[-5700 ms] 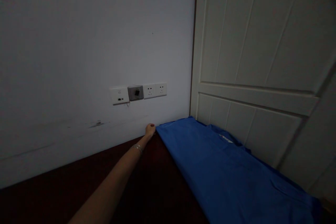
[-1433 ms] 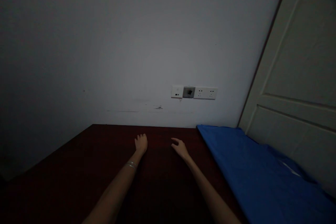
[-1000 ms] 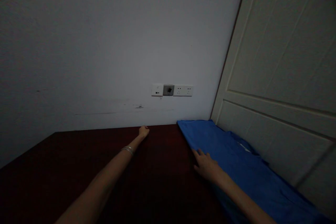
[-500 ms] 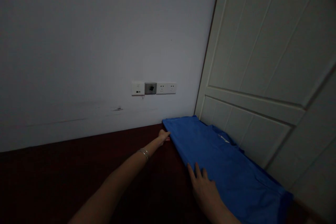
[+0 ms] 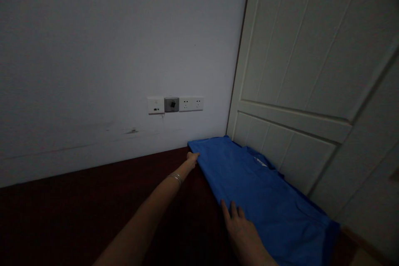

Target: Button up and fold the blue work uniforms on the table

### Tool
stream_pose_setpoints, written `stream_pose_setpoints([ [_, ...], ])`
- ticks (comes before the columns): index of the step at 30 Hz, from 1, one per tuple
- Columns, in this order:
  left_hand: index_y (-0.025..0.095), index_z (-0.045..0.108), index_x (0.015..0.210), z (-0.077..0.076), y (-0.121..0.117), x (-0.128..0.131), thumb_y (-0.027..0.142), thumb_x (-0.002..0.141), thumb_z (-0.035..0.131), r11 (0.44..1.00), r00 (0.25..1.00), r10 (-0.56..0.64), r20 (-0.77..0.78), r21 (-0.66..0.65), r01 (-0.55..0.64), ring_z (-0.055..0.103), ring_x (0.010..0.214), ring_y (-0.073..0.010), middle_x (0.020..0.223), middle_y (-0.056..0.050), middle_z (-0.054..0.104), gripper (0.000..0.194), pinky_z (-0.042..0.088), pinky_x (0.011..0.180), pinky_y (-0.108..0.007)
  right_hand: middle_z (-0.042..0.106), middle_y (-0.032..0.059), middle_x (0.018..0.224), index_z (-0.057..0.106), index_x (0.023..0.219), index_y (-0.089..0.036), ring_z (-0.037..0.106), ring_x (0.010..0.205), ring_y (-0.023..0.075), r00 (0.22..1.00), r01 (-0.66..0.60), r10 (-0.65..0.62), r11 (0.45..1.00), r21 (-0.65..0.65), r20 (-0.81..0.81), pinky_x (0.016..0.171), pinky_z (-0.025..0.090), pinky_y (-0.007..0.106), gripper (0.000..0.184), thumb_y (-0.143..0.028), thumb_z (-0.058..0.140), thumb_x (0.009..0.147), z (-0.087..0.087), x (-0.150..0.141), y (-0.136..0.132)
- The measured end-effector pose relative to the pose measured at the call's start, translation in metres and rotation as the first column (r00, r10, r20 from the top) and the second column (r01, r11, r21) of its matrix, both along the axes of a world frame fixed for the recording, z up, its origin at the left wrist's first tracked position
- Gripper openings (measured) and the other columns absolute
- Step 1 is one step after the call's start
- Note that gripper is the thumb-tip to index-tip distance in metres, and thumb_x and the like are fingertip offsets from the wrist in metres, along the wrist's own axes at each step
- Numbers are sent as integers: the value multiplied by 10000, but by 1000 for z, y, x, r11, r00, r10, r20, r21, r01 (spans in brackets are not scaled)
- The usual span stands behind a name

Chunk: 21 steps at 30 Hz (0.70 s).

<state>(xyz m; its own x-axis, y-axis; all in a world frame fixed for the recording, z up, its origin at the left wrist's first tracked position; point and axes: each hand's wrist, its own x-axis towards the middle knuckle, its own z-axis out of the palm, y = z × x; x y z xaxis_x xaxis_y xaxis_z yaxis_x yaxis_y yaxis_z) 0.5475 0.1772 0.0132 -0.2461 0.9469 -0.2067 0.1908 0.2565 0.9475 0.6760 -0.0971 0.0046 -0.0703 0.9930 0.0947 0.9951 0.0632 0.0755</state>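
Note:
A blue shirt (image 5: 249, 191) lies folded lengthwise on the dark reddish-brown surface, with its collar and a white label on the side by the panelled door. At the shirt's far left edge is my left hand (image 5: 192, 158), its fingertips closed on the cloth border; a silvery bangle circles that wrist. Nearer to me, my right hand (image 5: 241, 226) rests on the same long edge, fingers spread and laid over the fabric. Part of the left fingers is hard to make out in the dim light.
Behind the surface rises a pale wall (image 5: 109, 50) with a row of sockets (image 5: 191, 104) and a grey switch plate (image 5: 171, 104). Along the right stands a white panelled door (image 5: 289, 70), close against the shirt's far side.
The view has shifted slightly, so the wall, door and shirt sit a little further left. Both hands stay at about the same places along the shirt's edge.

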Motion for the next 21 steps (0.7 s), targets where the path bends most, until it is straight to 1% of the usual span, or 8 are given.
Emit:
stream_pose_setpoints([
  [3,76,566,925,0,2,2,150,737,586,1000,1000,5,-17,-4,-5,661,732,-171,927,-134,667,203,503,509,-190,507,230,1249,467,1298,-202,554,1068,346,1000,-9,9,1000,4,2,702,557,436,605,46,398,750,-7,-1,2],
  [7,64,603,865,2,1,3,123,700,586,1000,998,10,-62,23,-9,663,764,-192,904,-144,671,176,482,506,-181,512,239,1240,460,1297,-180,557,1064,343,997,-11,10,1000,14,81,678,556,439,564,24,391,776,-17,-3,5],
  [10,63,627,826,4,-4,0,136,688,591,998,995,24,-102,58,-18,660,790,-207,890,-148,675,160,470,514,-180,519,252,1226,462,1290,-154,571,1046,333,992,-21,13,998,63,124,652,561,414,547,18,395,775,-26,-4,5],
  [12,65,637,803,5,-10,-6,138,685,590,997,992,35,-125,79,-25,659,798,-211,883,-149,678,147,464,519,-180,516,255,1227,464,1286,-151,567,1050,336,991,-32,16,993,112,134,652,559,425,552,23,394,767,-34,-3,4],
  [16,71,641,761,5,-21,-28,142,684,591,993,984,72,-164,102,-56,657,804,-215,869,-152,680,116,449,511,-177,518,253,1227,460,1292,-179,560,1052,358,986,-111,94,987,118,135,653,545,477,552,6,389,776,-47,-1,5],
  [19,82,634,744,3,-30,-57,159,690,595,989,977,110,-182,117,-89,659,778,-209,838,-145,682,102,436,485,-173,517,255,1226,460,1289,-184,563,1049,350,980,-185,171,971,151,101,658,544,466,525,-30,403,791,-54,-6,6],
  [21,91,628,736,2,-38,-80,174,701,589,985,973,138,-186,128,-115,659,740,-197,804,-131,681,98,426,462,-170,521,255,1220,467,1282,-182,566,1047,342,974,-223,209,955,194,92,660,546,459,518,-34,412,788,-55,-15,7],
])
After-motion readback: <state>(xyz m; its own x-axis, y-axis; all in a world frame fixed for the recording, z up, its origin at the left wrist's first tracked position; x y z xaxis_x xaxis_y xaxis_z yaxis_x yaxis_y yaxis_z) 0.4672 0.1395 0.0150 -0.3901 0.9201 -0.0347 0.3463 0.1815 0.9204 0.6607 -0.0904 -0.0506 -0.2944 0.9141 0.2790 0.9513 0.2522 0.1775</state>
